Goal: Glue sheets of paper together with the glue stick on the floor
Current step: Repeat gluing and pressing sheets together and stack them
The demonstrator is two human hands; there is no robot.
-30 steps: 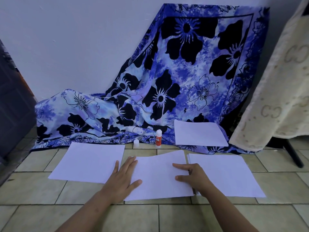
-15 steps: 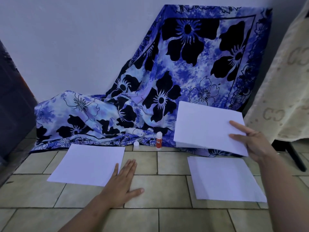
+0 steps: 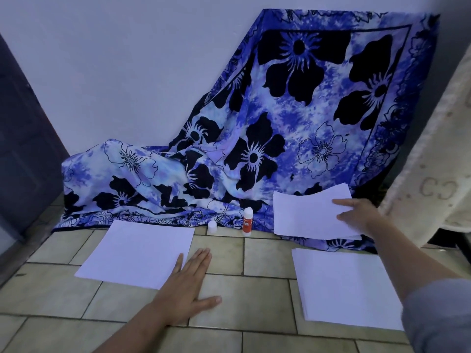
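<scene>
**White rectangular paper sheet (image 3: 305, 215) gone from the centre tiles to the far-right pile**

Pressed flat in the middle of the floor a second ago under both hands. Lifted away half a second ago. Now lowered at the far right onto the blue-and-black flowered cloth (image 3: 280, 123), on top of other white paper there, far edge bowed upward and not quite settled.

Held at its right edge by the right hand (image 3: 356, 215), two digits stretched out and parted over the top face. Anything curled underneath or not: cannot tell, so grip or mere push left open.

Reads as one glued piece finished and being put aside, freeing the beige floor tiles (image 3: 267, 299) in the centre for the next pair.

Left hand (image 3: 190, 284) unmoved throughout: palm down on the tiles, four fingers straight and pressed together, thumb splayed to the right. Little-finger side touching the near right corner of the flat white paper sheet (image 3: 137, 253) at left.

Looks thin, matte, unmarked, limp enough to bow under its own weight.

Small white-and-red glue stick (image 3: 247, 223) upright at the cloth's hem, between the left sheet and the far pile. Little white cap (image 3: 212, 227) standing just beside it to the left, both untouched.

Squared stack of white paper (image 3: 341, 286) at near right, beside the right forearm.

Likely next: fresh sheets to the centre, then the stick.
</scene>
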